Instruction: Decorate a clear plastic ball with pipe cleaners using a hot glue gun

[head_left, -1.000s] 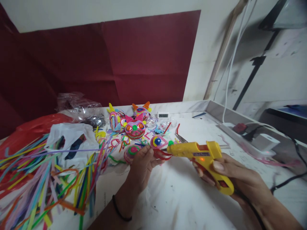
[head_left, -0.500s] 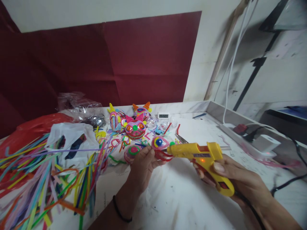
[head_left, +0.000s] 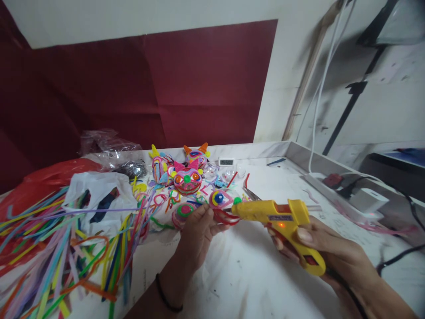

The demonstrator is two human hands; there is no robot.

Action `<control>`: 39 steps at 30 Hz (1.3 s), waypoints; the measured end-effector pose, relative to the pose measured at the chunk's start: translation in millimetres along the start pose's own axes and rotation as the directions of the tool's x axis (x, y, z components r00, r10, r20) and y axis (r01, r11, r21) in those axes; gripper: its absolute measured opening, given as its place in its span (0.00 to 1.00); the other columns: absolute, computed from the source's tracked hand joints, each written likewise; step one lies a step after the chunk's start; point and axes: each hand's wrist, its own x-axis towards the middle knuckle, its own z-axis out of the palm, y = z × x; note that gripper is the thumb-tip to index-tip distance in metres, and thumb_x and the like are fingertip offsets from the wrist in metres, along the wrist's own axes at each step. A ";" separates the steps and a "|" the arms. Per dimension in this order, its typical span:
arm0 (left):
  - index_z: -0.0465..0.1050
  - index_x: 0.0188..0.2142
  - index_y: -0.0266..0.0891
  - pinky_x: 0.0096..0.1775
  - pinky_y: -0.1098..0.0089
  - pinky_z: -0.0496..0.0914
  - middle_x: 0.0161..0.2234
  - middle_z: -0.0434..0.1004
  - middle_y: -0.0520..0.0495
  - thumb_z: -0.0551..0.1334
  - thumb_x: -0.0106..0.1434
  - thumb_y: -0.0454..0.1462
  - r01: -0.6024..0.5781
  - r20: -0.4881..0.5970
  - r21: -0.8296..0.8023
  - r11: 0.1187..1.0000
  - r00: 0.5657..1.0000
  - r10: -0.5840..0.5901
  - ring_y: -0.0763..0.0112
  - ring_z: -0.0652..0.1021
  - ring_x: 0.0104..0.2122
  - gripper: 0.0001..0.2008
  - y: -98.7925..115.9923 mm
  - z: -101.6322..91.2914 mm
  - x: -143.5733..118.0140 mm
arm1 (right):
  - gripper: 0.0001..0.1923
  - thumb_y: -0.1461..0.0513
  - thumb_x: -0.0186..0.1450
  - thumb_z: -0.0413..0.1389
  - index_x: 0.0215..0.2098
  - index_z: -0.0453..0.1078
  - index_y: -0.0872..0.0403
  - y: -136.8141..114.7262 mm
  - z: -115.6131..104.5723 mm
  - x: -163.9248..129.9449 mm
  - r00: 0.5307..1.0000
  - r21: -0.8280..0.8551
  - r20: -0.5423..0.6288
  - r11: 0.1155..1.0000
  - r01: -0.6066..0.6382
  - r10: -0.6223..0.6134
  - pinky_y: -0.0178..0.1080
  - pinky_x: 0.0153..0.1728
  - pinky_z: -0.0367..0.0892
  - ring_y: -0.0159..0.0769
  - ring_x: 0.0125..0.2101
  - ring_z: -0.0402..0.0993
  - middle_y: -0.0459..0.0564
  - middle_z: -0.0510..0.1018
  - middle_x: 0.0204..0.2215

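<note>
My left hand (head_left: 196,237) is pinching red strips (head_left: 228,218) above the table (head_left: 242,279), near the nozzle (head_left: 228,209); my right hand (head_left: 332,248) is gripping the glue gun (head_left: 270,211); I'm wanting steady aim, clear of skin

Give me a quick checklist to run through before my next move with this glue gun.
1. Glue gun gripped in the right hand: ok.
2. Indicator light on: ok, glowing orange.
3. Red strips held in the left hand: ok, pinched at their near end.
4. Left fingertips well away from the nozzle: not ok, they look very close.
5. Fresh glue on the strips: cannot tell, too small to make out.
</note>
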 end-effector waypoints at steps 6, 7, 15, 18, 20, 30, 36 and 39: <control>0.74 0.28 0.35 0.31 0.71 0.75 0.28 0.81 0.47 0.73 0.49 0.38 -0.008 0.009 -0.021 1.000 1.000 0.008 0.71 0.79 0.29 0.11 -1.0 -0.6 0.4 | 0.20 0.52 0.49 0.62 0.33 0.77 0.59 0.1 2.6 0.4 1.000 0.095 -0.004 0.995 0.025 -0.025 0.35 0.23 0.57 0.32 0.20 0.65 0.53 0.77 0.26; 0.74 0.28 0.35 0.31 0.71 0.75 0.29 0.81 0.47 0.72 0.49 0.38 -0.008 0.016 -0.021 1.000 1.000 0.008 0.71 0.79 0.29 0.11 -0.9 -0.3 0.2 | 0.20 0.52 0.49 0.62 0.33 0.77 0.59 0.2 2.8 0.6 1.000 0.095 -0.002 0.995 0.027 -0.027 0.35 0.23 0.57 0.32 0.20 0.65 0.53 0.77 0.26; 0.74 0.28 0.35 0.31 0.72 0.75 0.28 0.81 0.48 0.72 0.49 0.38 0.003 0.008 -0.031 1.000 1.000 -0.003 0.71 0.79 0.28 0.11 -0.4 -1.6 -0.5 | 0.19 0.52 0.51 0.60 0.32 0.77 0.59 -1.0 4.8 -0.4 0.998 0.056 0.007 0.996 0.068 -0.068 0.37 0.23 0.58 0.34 0.20 0.65 0.53 0.76 0.25; 0.74 0.29 0.34 0.30 0.73 0.74 0.28 0.81 0.47 0.72 0.50 0.39 0.011 0.008 -0.016 1.000 1.000 -0.011 0.71 0.79 0.28 0.12 -1.2 -2.2 -0.2 | 0.19 0.52 0.52 0.59 0.32 0.76 0.59 -1.4 5.3 -1.4 0.997 0.058 0.007 0.995 0.079 -0.080 0.38 0.24 0.58 0.34 0.20 0.64 0.52 0.75 0.24; 0.74 0.29 0.34 0.29 0.74 0.73 0.28 0.81 0.47 0.72 0.50 0.39 0.012 0.015 -0.014 1.000 1.000 -0.012 0.71 0.79 0.28 0.12 -1.8 -2.0 -0.4 | 0.19 0.52 0.51 0.60 0.33 0.76 0.59 -1.4 4.9 -1.5 0.997 0.069 0.005 0.995 0.073 -0.073 0.38 0.24 0.58 0.35 0.20 0.65 0.52 0.75 0.25; 0.77 0.35 0.36 0.33 0.71 0.74 0.31 0.81 0.46 0.68 0.56 0.39 0.025 0.113 0.018 1.000 0.993 -0.027 0.69 0.80 0.31 0.09 -1.8 -4.4 -0.2 | 0.19 0.52 0.51 0.58 0.31 0.75 0.59 -1.3 3.5 -2.5 0.995 0.087 0.018 0.992 0.097 -0.099 0.39 0.26 0.59 0.36 0.21 0.65 0.55 0.75 0.25; 0.76 0.34 0.36 0.38 0.66 0.75 0.32 0.81 0.44 0.67 0.57 0.39 0.022 0.129 0.034 0.999 0.991 -0.026 0.63 0.80 0.36 0.08 -2.4 -5.6 -1.0 | 0.20 0.50 0.50 0.61 0.34 0.75 0.56 -1.8 1.4 -4.0 0.996 0.179 0.023 0.980 0.084 -0.090 0.40 0.26 0.61 0.38 0.23 0.66 0.56 0.76 0.27; 0.76 0.34 0.35 0.38 0.65 0.75 0.32 0.81 0.44 0.68 0.56 0.39 0.021 0.110 0.036 0.999 0.994 -0.025 0.63 0.80 0.35 0.10 -1.8 -4.4 -0.9 | 0.23 0.48 0.47 0.63 0.36 0.75 0.54 -0.6 1.1 -7.8 0.988 0.150 0.015 0.977 0.148 -0.152 0.41 0.25 0.62 0.39 0.23 0.66 0.56 0.76 0.30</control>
